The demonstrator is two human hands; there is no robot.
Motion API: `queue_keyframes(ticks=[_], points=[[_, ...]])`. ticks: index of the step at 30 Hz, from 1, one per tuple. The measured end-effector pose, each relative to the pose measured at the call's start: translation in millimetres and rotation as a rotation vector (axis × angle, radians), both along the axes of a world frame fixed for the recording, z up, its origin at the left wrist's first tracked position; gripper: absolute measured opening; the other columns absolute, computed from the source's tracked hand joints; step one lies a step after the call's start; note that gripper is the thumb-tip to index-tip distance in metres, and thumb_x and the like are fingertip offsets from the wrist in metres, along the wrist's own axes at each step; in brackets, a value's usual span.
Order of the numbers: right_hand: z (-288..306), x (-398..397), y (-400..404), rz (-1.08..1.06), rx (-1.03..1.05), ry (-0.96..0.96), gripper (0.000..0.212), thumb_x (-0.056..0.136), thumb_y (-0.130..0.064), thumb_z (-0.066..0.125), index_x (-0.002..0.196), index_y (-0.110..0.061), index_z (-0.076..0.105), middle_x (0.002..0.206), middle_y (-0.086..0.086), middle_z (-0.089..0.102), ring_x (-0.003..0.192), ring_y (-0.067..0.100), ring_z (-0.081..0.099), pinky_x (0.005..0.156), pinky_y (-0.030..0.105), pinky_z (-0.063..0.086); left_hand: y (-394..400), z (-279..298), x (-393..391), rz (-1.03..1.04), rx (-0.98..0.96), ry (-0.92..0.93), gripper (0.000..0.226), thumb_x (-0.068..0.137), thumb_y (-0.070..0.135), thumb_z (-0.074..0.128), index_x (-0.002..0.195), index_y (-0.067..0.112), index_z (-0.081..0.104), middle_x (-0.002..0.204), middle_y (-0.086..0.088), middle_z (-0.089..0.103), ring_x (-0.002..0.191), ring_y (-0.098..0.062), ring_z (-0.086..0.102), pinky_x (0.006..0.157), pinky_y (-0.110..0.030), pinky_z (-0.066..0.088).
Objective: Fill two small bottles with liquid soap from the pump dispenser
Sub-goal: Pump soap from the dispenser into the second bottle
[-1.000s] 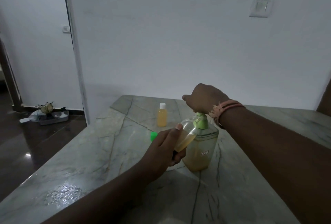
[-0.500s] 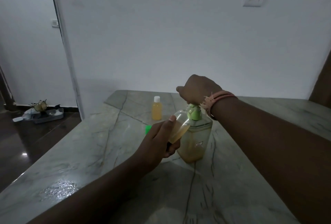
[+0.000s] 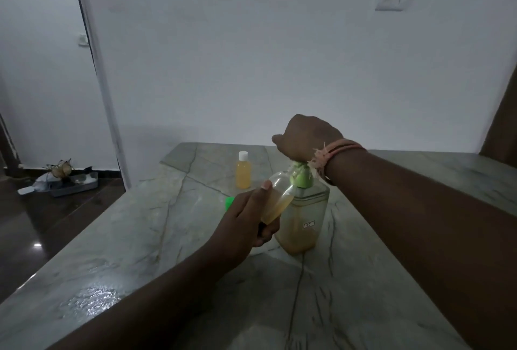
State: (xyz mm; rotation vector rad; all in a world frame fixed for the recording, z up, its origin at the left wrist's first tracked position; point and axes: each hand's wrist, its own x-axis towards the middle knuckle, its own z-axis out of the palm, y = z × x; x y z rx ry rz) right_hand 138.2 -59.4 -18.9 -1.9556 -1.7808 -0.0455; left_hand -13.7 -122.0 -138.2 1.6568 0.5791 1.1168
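Tilting one open small bottle (image 3: 275, 200) at the pump dispenser (image 3: 303, 219) spout, the left hand (image 3: 246, 219) clamped it; the right hand (image 3: 306, 137) was fisted on the pump. A second, capped bottle (image 3: 243, 170) and one green cap (image 3: 229, 202) stood behind on the table (image 3: 140, 238).

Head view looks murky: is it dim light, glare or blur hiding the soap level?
Head view: dim and grainy, no strong shadows; glare only on the near-left marble table; wide-angle bends the doorframe; soap level in the tilted small bottle remains readable.
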Motion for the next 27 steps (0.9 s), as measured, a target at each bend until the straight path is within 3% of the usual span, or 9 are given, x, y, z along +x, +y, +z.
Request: queue_keyframes(ticks=[3, 7, 11, 18, 27], points=[[-11.3, 2.3, 3.3, 0.0, 0.022, 0.102, 0.033, 0.082, -0.038, 0.049, 0.068, -0.013, 0.066, 0.076, 0.003, 0.072, 0.074, 0.026, 0.066, 0.075, 0.035, 0.054, 2.4, -1.7, 1.2, 0.006, -0.002, 0.009, 0.045, 0.098, 0.048, 0.036, 0.082, 0.012, 0.057, 0.055, -0.006, 0.045, 0.042, -0.013, 0.036, 0.042, -0.025, 0.029], [-12.0, 1.0, 3.0, -0.008, -0.011, 0.096, 0.035, 0.08, -0.042, 0.05, 0.071, -0.012, 0.068, 0.079, 0.004, 0.073, 0.075, 0.027, 0.068, 0.079, 0.037, 0.055, 2.2, -4.8, 1.1, 0.006, -0.016, 0.015, 0.044, 0.099, 0.049, 0.037, 0.087, 0.014, 0.059, 0.056, -0.004, 0.048, 0.043, -0.011, 0.037, 0.043, -0.024, 0.03], [-6.5, 0.7, 3.3, 0.019, -0.079, 0.091, 0.035, 0.083, -0.04, 0.053, 0.071, -0.011, 0.069, 0.078, 0.003, 0.074, 0.073, 0.024, 0.068, 0.077, 0.033, 0.056, -0.2, -2.3, -1.0, 0.015, -0.013, 0.008, 0.048, 0.102, 0.05, 0.036, 0.083, 0.012, 0.059, 0.055, -0.003, 0.047, 0.041, -0.011, 0.036, 0.043, -0.024, 0.03], [-14.2, 5.6, 4.5, -0.004, 0.013, 0.156, 0.036, 0.08, -0.039, 0.051, 0.071, -0.011, 0.07, 0.075, 0.005, 0.072, 0.071, 0.027, 0.067, 0.075, 0.034, 0.055, 2.3, -2.9, -0.1, 0.023, -0.007, 0.029, 0.049, 0.097, 0.052, 0.036, 0.088, 0.008, 0.058, 0.057, -0.006, 0.046, 0.043, -0.012, 0.038, 0.043, -0.023, 0.033], [-4.2, 3.1, 3.8, 0.004, -0.043, 0.05, 0.035, 0.085, -0.042, 0.053, 0.068, -0.013, 0.063, 0.079, 0.003, 0.071, 0.074, 0.024, 0.064, 0.072, 0.031, 0.051, -1.9, -1.6, -0.6, 0.019, -0.004, 0.02, 0.049, 0.097, 0.051, 0.036, 0.082, 0.01, 0.057, 0.054, -0.004, 0.045, 0.041, -0.012, 0.036, 0.042, -0.024, 0.03]])
